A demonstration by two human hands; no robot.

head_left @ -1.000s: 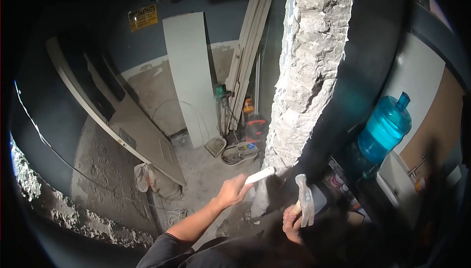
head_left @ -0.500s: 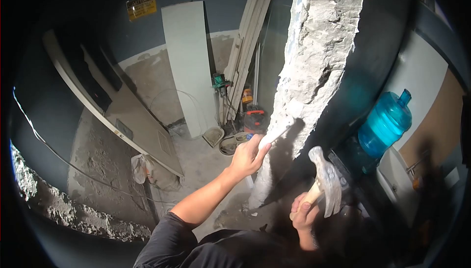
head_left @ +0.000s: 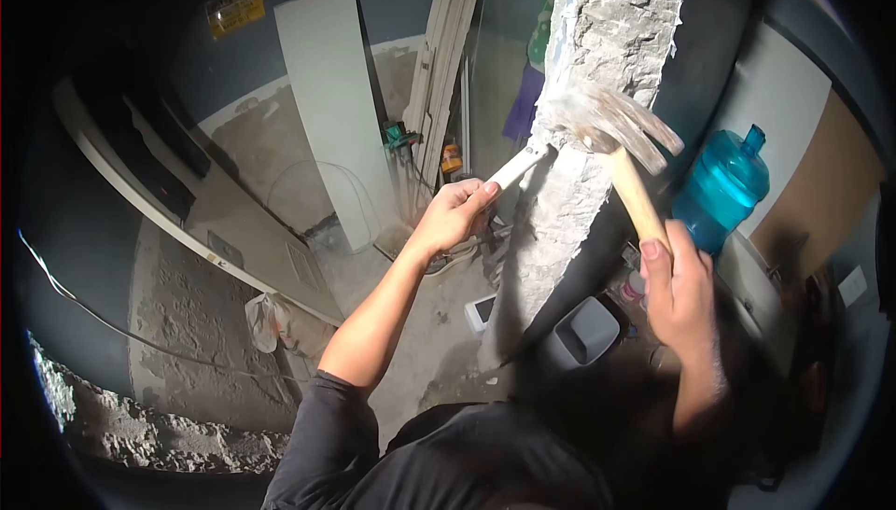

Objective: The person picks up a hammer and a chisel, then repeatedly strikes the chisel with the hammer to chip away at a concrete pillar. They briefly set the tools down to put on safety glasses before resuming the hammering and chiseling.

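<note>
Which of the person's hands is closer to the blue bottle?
The right hand, holding the hammer, just below and left of the bottle in view. The left hand, holding a white tool, is farther left, beyond the rough wall edge.

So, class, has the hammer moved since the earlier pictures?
Yes, upward: against the blue bottle, the hammer has risen, its head going from below mid-height to roughly neck level.
</note>
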